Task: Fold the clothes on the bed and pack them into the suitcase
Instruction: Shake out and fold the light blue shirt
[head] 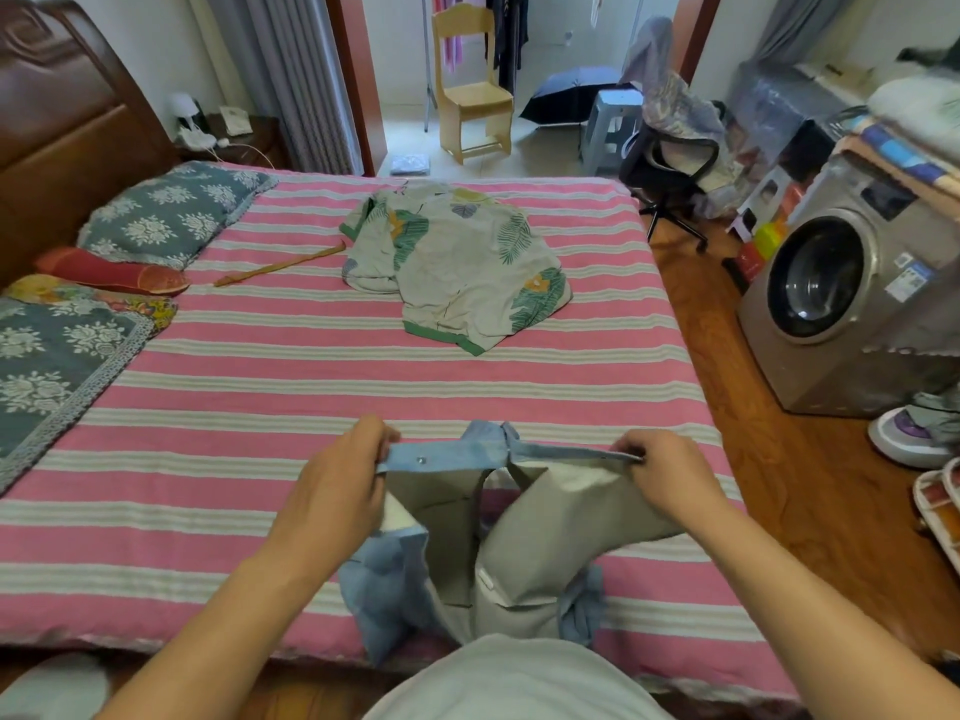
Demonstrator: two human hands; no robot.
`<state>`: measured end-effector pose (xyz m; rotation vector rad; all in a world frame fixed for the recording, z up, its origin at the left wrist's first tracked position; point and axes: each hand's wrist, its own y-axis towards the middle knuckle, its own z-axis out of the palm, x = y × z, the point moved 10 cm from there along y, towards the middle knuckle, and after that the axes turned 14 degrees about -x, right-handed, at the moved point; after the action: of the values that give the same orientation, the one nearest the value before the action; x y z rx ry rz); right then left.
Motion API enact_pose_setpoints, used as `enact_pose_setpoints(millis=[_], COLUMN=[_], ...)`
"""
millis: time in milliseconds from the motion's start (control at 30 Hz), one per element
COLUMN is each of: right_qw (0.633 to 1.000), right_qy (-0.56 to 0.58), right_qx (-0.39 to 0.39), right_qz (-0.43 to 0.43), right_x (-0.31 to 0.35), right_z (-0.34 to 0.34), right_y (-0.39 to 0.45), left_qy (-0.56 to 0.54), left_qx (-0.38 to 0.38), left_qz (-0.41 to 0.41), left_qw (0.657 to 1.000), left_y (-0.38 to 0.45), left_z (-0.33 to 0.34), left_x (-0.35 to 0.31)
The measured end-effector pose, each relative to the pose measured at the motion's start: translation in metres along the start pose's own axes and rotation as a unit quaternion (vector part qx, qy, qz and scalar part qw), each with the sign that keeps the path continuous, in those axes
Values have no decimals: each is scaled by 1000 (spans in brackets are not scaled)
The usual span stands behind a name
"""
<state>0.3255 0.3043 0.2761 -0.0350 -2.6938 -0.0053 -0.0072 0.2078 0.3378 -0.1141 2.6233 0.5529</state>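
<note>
Head view: two garments are counted on the bed (260, 387). One blue-grey garment (467, 543) is pinched at its waistband by the left hand (337, 485) and right hand (660, 475); one leaf-print garment (457, 262) is left beyond.

Denim garment (467, 553): light blue, pale grey lining outward; waistband stretched flat, lower centre of frame, body hanging to the near edge of the bed (260, 407).
Leaf-print garment (457, 262): cream with green trim, rumpled, unfolded; upper centre, on bed.
</note>
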Motion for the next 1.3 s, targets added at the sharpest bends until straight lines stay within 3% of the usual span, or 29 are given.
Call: enact_pose_setpoints(millis=[33, 133, 200, 300, 467, 533, 633, 667, 733, 833, 900, 1000, 1167, 1300], right_qw=[999, 979, 964, 942, 878, 859, 839, 846, 887, 943, 959, 964, 955, 949], right_qy=[29, 118, 166, 264, 427, 451, 476, 472, 428, 328, 275, 221, 208, 221], right_qx=[31, 164, 205, 207, 108, 109, 117, 102, 44, -29, -50, -100, -135, -149], right_qz=[-3, -17, -16, 25, 189, 219, 235, 225, 170, 46, -37, -111, -160, -171], right_x=[-3, 7, 18, 36, 45, 54, 70, 74, 82, 101, 115, 120, 122, 123], right_z=[0, 1, -3, -7, -6, 2, 17, 20, 20, 17, 19, 14, 8, 4], right_y=[1, -12, -21, -31, -35, -45, -65, -68, -70, -75, -81, -82, -84, -86], left_qy=[-5, -28, -53, -100, -168, -262, -413, -436, -458, -481, -488, -471, -418, -393], left_qx=[23, 95, 115, 127, 102, 69, 98, 124, 151, 154, 149, 134, 111, 109], left_qz=[-35, -32, -55, -125, -251, -360, -521, -542, -554, -545, -529, -505, -463, -451], left_qw=[999, 995, 990, 979, 948, 893, 741, 708, 678, 669, 678, 711, 774, 794], left_y=[-3, -9, -10, -11, -15, -29, -63, -72, -83, -85, -80, -74, -67, -64], left_z=[5, 22, 27, 26, 29, 38, 65, 70, 77, 82, 80, 75, 67, 66], left_x=[11, 16, 18, 15, 19, 21, 9, -2, -17, -36, -42, -41, -37, -38])
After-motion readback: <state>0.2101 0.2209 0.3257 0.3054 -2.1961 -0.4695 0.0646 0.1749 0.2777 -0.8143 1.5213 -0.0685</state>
